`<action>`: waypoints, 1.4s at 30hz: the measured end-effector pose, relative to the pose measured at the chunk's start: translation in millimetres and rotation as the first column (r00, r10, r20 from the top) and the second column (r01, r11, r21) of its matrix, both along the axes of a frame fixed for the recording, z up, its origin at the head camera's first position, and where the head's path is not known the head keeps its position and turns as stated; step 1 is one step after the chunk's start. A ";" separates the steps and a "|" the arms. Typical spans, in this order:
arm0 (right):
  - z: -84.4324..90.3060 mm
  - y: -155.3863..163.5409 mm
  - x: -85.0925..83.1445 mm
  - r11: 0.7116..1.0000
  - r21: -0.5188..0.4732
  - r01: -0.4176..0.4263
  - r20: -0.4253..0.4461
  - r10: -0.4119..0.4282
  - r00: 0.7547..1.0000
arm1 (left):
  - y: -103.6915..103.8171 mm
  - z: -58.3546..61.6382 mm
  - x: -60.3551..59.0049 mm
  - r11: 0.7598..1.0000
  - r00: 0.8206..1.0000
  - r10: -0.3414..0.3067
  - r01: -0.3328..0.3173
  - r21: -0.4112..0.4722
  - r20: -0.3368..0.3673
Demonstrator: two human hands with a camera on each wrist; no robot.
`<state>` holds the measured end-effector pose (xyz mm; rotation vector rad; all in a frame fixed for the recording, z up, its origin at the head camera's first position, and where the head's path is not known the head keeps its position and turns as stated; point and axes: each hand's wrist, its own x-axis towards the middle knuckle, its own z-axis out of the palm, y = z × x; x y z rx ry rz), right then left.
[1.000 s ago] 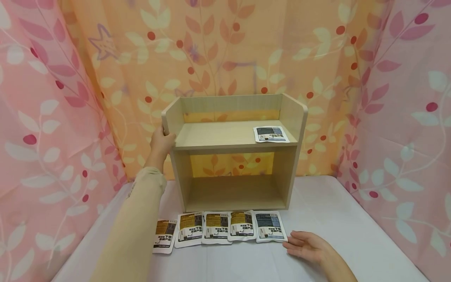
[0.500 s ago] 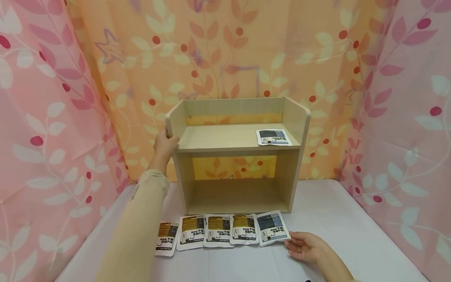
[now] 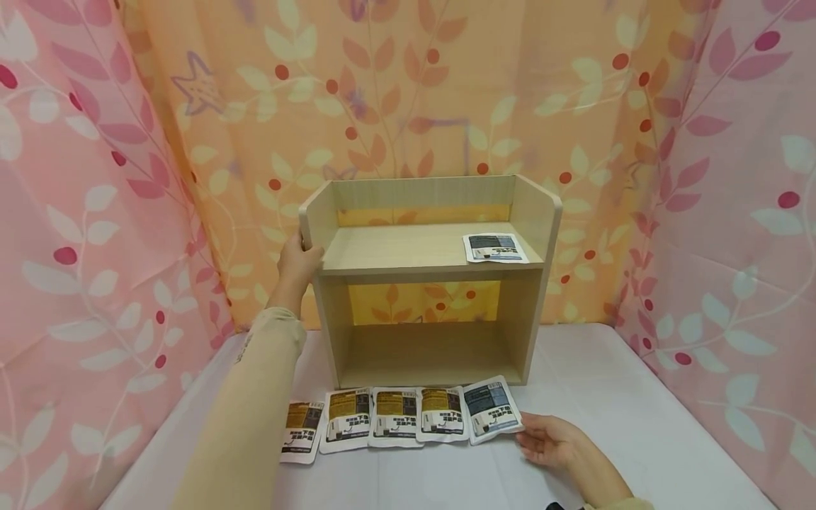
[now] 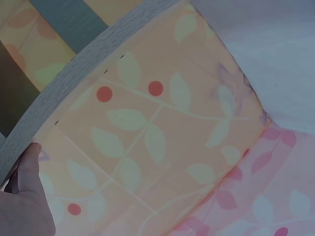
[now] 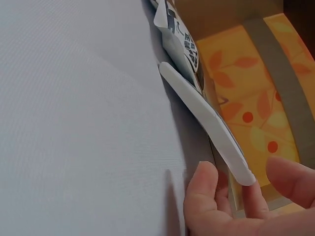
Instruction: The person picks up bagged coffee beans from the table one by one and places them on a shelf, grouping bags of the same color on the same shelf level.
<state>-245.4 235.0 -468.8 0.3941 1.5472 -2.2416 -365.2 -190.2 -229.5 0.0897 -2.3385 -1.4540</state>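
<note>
Lifted slightly since a moment ago, the blue packet (image 3: 490,410) now tilts up at its right edge, low in the frame right of centre.

Right hand (image 3: 553,443) pinches that packet's edge between thumb and fingers (image 5: 204,184), raising it off the white table (image 3: 637,425). It is the rightmost of a row; four yellow packets (image 3: 392,414) lie flat to its left, before the wooden shelf (image 3: 430,269). Left hand (image 3: 298,261) grips the shelf's left side panel at middle left, thumb (image 4: 30,169) on the edge. Another packet (image 3: 494,248) lies on the upper board's right end.
</note>
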 end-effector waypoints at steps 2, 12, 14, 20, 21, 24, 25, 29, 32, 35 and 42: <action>-1.6 -0.6 -1.3 0.999 -0.033 -0.005 -0.002 0.005 1.000 | -0.4 -1.3 1.2 1.000 1.000 -0.002 0.002 0.008 0.005; -2.6 -4.6 -7.0 0.981 -0.194 -0.026 -0.017 0.023 1.000 | -1.9 -1.7 3.6 1.000 1.000 0.002 -0.002 -0.008 0.004; -1.5 -6.3 -8.0 0.980 -0.201 -0.006 -0.011 0.004 1.000 | -2.4 -0.9 4.3 1.000 1.000 0.009 -0.009 -0.008 0.001; 0.0 -7.1 -9.7 0.978 -0.201 0.049 0.002 -0.050 0.999 | -1.8 1.7 4.2 1.000 1.000 0.024 -0.024 0.001 -0.004; 0.0 -6.6 -9.8 0.978 -0.203 0.053 0.005 -0.053 0.999 | -1.0 2.3 3.8 1.000 1.000 0.026 -0.026 0.006 -0.002; 0.0 -5.9 -9.5 0.976 -0.206 0.071 0.013 -0.070 0.997 | 2.1 4.8 1.8 0.999 0.999 0.040 -0.040 0.024 -0.001; -0.3 -5.4 -9.3 0.976 -0.209 0.068 0.013 -0.067 0.998 | 3.3 5.7 1.3 0.998 0.999 0.045 -0.045 0.034 -0.002; -2.9 -3.2 -9.1 0.977 -0.206 0.055 0.007 -0.054 0.998 | 6.7 10.2 -0.1 0.997 0.999 0.049 -0.049 0.066 -0.006; -3.3 -1.4 -8.7 0.979 -0.185 0.082 0.010 -0.081 0.997 | 7.4 14.8 1.1 0.996 0.999 0.042 -0.041 0.079 -0.016; -0.2 1.2 -7.3 0.979 -0.175 0.105 0.005 -0.105 0.994 | 6.0 20.5 3.1 0.993 0.998 0.039 -0.034 0.111 -0.049; 9.9 12.6 0.7 0.964 -0.257 0.063 -0.022 -0.071 0.997 | 6.0 25.8 4.2 0.993 0.995 0.060 -0.051 0.111 -0.075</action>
